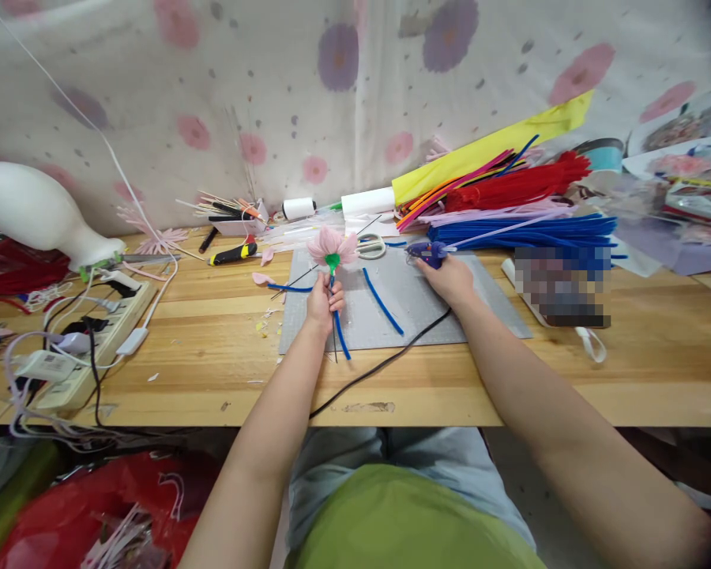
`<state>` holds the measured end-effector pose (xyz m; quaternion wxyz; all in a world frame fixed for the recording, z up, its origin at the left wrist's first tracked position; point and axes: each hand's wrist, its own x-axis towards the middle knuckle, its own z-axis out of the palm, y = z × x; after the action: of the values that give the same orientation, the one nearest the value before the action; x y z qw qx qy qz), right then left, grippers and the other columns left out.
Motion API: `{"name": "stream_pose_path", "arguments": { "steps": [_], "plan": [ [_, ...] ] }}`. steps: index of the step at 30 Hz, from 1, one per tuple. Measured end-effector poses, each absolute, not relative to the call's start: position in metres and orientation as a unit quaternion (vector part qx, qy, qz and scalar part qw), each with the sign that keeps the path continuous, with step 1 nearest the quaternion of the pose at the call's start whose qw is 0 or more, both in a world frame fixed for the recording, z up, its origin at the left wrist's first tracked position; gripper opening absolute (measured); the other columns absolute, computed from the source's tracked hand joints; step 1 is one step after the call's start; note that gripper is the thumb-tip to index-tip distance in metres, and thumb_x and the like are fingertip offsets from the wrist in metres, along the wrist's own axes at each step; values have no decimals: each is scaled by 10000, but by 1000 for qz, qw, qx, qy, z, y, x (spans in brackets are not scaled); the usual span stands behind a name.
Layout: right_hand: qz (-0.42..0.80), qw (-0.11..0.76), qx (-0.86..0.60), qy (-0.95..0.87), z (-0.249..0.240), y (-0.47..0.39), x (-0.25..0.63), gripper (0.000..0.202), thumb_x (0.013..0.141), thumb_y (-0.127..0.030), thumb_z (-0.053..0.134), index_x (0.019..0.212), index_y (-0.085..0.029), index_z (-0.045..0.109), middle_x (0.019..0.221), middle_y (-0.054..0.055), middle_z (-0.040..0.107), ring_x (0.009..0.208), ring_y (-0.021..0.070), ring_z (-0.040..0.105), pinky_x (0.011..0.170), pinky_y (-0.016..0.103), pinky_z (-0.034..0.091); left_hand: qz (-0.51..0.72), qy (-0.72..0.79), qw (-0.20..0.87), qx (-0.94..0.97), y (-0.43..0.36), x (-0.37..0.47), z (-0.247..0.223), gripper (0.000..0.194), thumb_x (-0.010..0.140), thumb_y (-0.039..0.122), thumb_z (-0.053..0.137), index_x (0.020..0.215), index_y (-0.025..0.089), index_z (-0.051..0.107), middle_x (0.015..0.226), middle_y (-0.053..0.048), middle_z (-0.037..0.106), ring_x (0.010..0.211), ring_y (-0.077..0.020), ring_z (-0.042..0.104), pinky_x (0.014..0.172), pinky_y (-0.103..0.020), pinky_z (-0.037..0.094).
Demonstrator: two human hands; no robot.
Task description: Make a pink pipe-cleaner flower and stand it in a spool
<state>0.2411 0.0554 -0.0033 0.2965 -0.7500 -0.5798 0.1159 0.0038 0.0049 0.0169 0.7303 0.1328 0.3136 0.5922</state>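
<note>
My left hand [325,303] is closed round the stem of a pink craft flower [332,246] with a green base, held upright above the grey mat [385,316]. A blue pipe cleaner [342,338] and a dark wire stick out below my fingers. On the mat's right side, my right hand [450,278] grips a blue glue gun [430,253], its black cord trailing toward the table's front edge. Between my hands a cut blue pipe cleaner [382,302] lies on the mat. Green-handled scissors [371,246] rest behind the flower.
Bundles of blue pipe cleaners [521,231] and red pipe cleaners [521,183] lie at the back right. A yellow-black utility knife [233,254] is left of the mat. A power strip [103,340] with tangled cables and a white foam head [35,209] occupy the left side.
</note>
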Motion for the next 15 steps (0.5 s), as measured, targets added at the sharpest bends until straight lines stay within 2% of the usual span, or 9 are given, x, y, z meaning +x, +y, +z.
{"name": "stream_pose_path", "arguments": {
  "steps": [2, 4, 7, 9, 11, 13, 15],
  "plan": [
    [101, 259, -755, -594, -4, 54, 237, 523, 722, -596, 488, 978, -153, 595, 929, 139, 638, 901, 272, 584, 736, 359, 419, 609, 307, 721, 123, 5, 1, 16, 271, 903, 312, 329, 705, 161, 434, 525, 64, 297, 318, 0, 189, 284, -92, 101],
    [84, 261, -752, -599, 0, 51, 237, 578, 684, -625, 513, 1012, -151, 558, 970, 136, 621, 913, 271, 568, 734, 360, 417, 621, 298, 716, 114, 6, -2, 16, 245, 895, 284, 348, 701, 161, 434, 528, 64, 301, 323, 0, 198, 290, -92, 109],
    [-6, 344, -732, -588, 14, 39, 240, 634, 631, -625, 570, 1031, -139, 499, 995, 137, 582, 918, 258, 529, 743, 357, 404, 629, 280, 717, 111, 7, -6, 14, 212, 886, 260, 356, 731, 163, 464, 532, 62, 304, 331, -4, 214, 300, -92, 125],
    [-85, 406, -702, -579, 27, 30, 239, 540, 680, -582, 550, 989, -143, 489, 956, 134, 567, 905, 241, 508, 764, 352, 389, 634, 269, 716, 115, 8, -9, 13, 198, 882, 258, 360, 760, 167, 487, 535, 62, 304, 338, -6, 223, 308, -95, 135],
    [-117, 422, -656, -615, 39, 20, 229, 382, 756, -507, 497, 915, -160, 498, 902, 121, 565, 871, 217, 505, 762, 333, 383, 637, 264, 715, 117, 9, -10, 13, 196, 881, 257, 356, 777, 171, 498, 537, 59, 308, 343, -10, 232, 313, -99, 143],
    [-82, 370, -600, -704, 44, 14, 211, 260, 796, -426, 464, 843, -175, 514, 840, 94, 578, 805, 189, 522, 716, 300, 388, 638, 264, 714, 119, 10, -11, 12, 200, 883, 251, 342, 799, 174, 507, 541, 56, 315, 349, -15, 243, 317, -104, 153],
    [-16, 256, -556, -791, 41, 13, 188, 212, 791, -378, 479, 823, -179, 542, 811, 76, 606, 760, 179, 551, 665, 279, 390, 637, 265, 713, 125, 10, -11, 12, 200, 881, 246, 337, 835, 181, 520, 546, 54, 321, 355, -19, 253, 322, -109, 164]
  ]
}}
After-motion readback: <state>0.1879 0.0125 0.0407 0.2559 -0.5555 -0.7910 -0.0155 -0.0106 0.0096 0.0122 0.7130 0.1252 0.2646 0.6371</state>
